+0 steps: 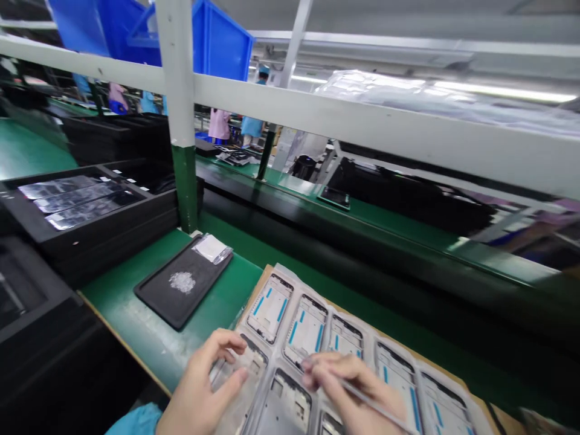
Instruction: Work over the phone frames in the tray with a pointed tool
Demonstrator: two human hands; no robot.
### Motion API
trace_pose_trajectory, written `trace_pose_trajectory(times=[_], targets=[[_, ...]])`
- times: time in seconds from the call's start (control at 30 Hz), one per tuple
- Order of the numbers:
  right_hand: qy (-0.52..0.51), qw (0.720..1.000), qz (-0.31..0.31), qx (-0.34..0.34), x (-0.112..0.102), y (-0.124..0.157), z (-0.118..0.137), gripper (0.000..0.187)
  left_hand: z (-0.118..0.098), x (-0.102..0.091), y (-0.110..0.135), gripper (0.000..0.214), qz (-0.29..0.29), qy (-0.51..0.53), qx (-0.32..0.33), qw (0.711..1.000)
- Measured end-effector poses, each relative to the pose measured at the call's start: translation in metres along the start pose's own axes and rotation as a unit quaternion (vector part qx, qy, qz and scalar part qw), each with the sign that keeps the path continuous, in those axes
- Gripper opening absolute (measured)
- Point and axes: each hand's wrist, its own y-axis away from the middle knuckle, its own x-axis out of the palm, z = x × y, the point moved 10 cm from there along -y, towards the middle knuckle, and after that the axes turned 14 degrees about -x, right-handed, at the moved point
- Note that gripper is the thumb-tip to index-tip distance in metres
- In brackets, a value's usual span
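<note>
A clear plastic tray (277, 357) holds several phone middle frames in its pockets. My left hand (203, 377) is over the tray's left side, thumb and forefinger apart with nothing between them, beside a grey phone frame (247, 362). My right hand (353, 386) grips a thin, pale grey tool (374, 402) like a pen; it looks like tweezers. The fingertips are at the lower end of a phone frame with blue strips (307, 326). Whether the tool's tip touches that frame is hidden by the fingers.
Left of the tray, a shallow black tray (158, 296) holds a pile of small clear pieces (182, 282) and a plastic bag (212, 248). Stacked black foam trays (90, 241) stand further left. A post (181, 121) and crossbar (362, 112) rise ahead, with blue bins (222, 45) above.
</note>
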Motion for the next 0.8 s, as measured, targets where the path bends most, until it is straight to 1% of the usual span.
trace_pose_trajectory(times=[0.03, 0.07, 0.13, 0.17, 0.2, 0.27, 0.33, 0.4, 0.43, 0.5, 0.57, 0.6, 0.7, 0.8], targets=[[0.000, 0.999, -0.002, 0.032, -0.009, -0.003, -0.020, 0.029, 0.010, 0.003, 0.004, 0.027, -0.013, -0.091, 0.021, 0.996], [-0.005, 0.998, -0.019, 0.057, -0.019, -0.006, -0.040, 0.030, 0.021, 0.008, 0.010, 0.035, -0.025, -0.181, 0.045, 0.982], [-0.021, 0.993, -0.048, 0.102, -0.033, -0.008, -0.077, 0.034, 0.041, 0.024, 0.022, 0.057, -0.041, -0.338, 0.089, 0.936], [-0.026, 0.991, -0.061, 0.119, -0.038, -0.006, -0.092, 0.035, 0.050, 0.032, 0.027, 0.064, -0.044, -0.403, 0.099, 0.909], [-0.028, 0.989, -0.067, 0.132, -0.041, -0.005, -0.104, 0.037, 0.056, 0.040, 0.029, 0.067, -0.038, -0.455, 0.098, 0.884], [-0.027, 0.987, -0.071, 0.143, -0.044, -0.001, -0.117, 0.039, 0.062, 0.051, 0.029, 0.068, 0.003, -0.524, 0.061, 0.850], [-0.023, 0.987, -0.068, 0.145, -0.045, 0.002, -0.122, 0.040, 0.058, 0.057, 0.024, 0.072, 0.067, -0.557, -0.002, 0.828], [-0.017, 0.988, -0.056, 0.144, -0.044, 0.003, -0.121, 0.040, 0.049, 0.060, 0.019, 0.083, 0.129, -0.578, -0.071, 0.803], [-0.015, 0.988, -0.048, 0.143, -0.043, 0.003, -0.121, 0.039, 0.044, 0.061, 0.017, 0.088, 0.150, -0.587, -0.099, 0.789], [-0.015, 0.989, -0.035, 0.140, -0.041, 0.003, -0.119, 0.039, 0.034, 0.065, 0.014, 0.095, 0.178, -0.608, -0.129, 0.763], [-0.019, 0.990, -0.025, 0.138, -0.039, 0.003, -0.119, 0.039, 0.030, 0.070, 0.012, 0.097, 0.180, -0.628, -0.135, 0.745], [-0.021, 0.990, -0.021, 0.137, -0.038, 0.003, -0.119, 0.039, 0.029, 0.072, 0.011, 0.096, 0.173, -0.634, -0.134, 0.742], [-0.026, 0.990, -0.012, 0.136, -0.036, 0.003, -0.120, 0.038, 0.030, 0.071, 0.009, 0.085, 0.139, -0.635, -0.127, 0.749], [-0.033, 0.991, -0.006, 0.133, -0.034, 0.002, -0.120, 0.039, 0.032, 0.064, 0.008, 0.072, 0.115, -0.631, -0.118, 0.758]])
